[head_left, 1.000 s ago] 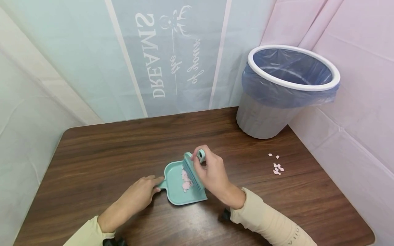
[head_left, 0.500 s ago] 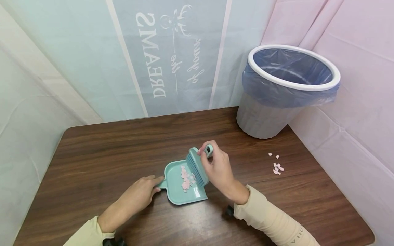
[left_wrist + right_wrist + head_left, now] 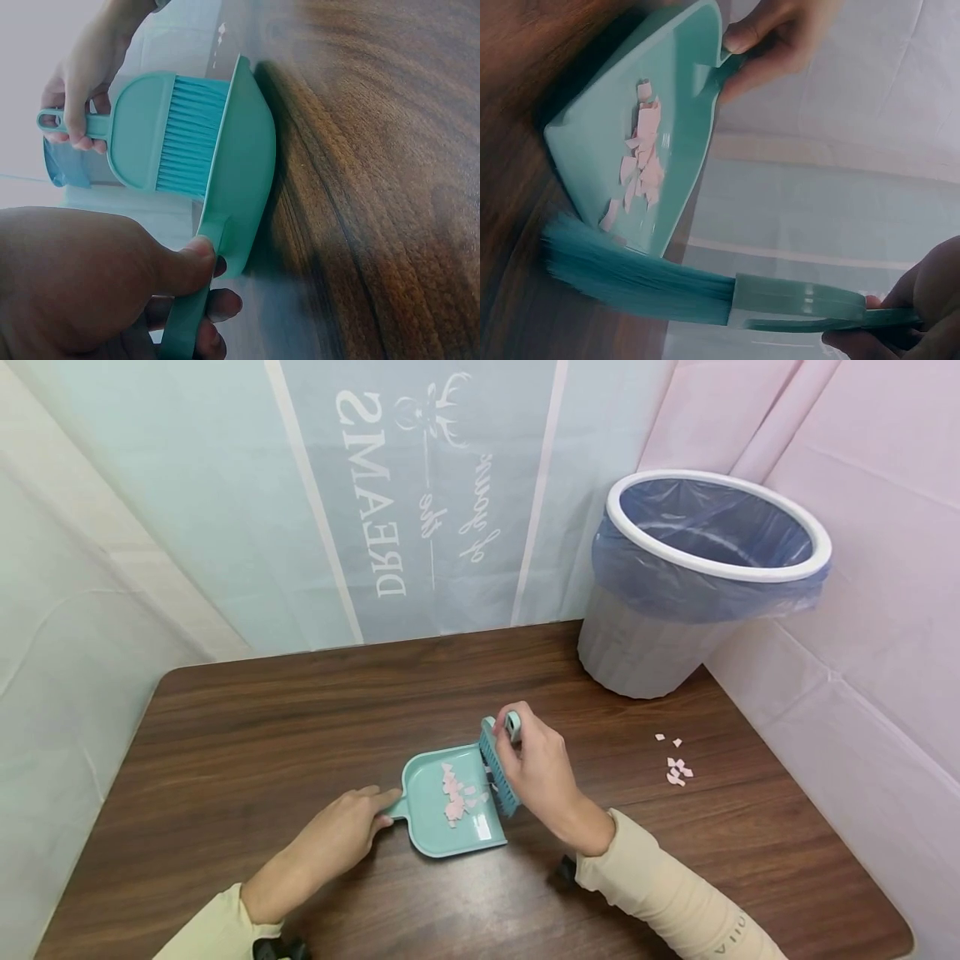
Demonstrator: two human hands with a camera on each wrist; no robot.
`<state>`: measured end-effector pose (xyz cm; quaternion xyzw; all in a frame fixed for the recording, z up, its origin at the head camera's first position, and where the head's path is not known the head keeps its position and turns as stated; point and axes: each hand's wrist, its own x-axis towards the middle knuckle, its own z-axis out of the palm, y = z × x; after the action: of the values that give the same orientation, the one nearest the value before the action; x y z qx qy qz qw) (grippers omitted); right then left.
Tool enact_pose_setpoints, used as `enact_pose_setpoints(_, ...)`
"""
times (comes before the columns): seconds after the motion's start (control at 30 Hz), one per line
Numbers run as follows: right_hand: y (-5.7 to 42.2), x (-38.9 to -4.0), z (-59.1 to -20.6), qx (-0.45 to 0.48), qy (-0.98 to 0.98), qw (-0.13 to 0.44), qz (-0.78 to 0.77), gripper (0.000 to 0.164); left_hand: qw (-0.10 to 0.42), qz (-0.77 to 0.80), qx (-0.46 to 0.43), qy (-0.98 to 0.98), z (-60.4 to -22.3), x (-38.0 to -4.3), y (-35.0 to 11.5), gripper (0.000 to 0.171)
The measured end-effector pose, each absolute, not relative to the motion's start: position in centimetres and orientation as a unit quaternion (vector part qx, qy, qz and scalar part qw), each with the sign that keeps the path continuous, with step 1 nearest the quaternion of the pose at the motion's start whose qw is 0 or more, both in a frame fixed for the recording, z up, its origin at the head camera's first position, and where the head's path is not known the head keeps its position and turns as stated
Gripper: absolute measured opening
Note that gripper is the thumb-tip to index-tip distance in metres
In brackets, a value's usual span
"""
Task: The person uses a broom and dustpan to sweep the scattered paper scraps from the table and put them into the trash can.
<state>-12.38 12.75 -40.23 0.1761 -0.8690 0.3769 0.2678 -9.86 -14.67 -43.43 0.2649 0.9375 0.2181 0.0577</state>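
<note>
A teal dustpan lies on the wooden table, with pale pink paper scraps gathered on its floor. My left hand grips the dustpan's handle at the left, thumb on top and fingers beneath. The handle of a teal hand brush is held in my right hand. In the right wrist view the brush's bristles are bent at the dustpan's open front edge. A few scraps lie close to that edge.
Several more pink scraps lie on the table at the right. A grey bin with a white rim and a blue bag stands at the back right corner. Fabric hangings close off the back and sides.
My right hand has drawn the brush rightward, from over the dustpan's floor to its front edge, uncovering more scraps. The left hand and dustpan have stayed put.
</note>
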Motion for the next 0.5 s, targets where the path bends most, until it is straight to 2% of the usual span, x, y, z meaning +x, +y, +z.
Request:
enact_pose_setpoints(0.2, 12.78, -12.61, -40.14, 0.196, -0.819, 0.290, 0.455, 0.018, 0.048, 0.211, 0.281, 0.935, -43.58, -10.02, -14.78, 0.035)
enact_pose_setpoints(0.5, 13.32, -13.09, -40.26, 0.190, -0.841, 0.317, 0.396, 0.016, 0.067, 0.218, 0.260, 0.938, -43.68, -9.87, -14.74, 0.035)
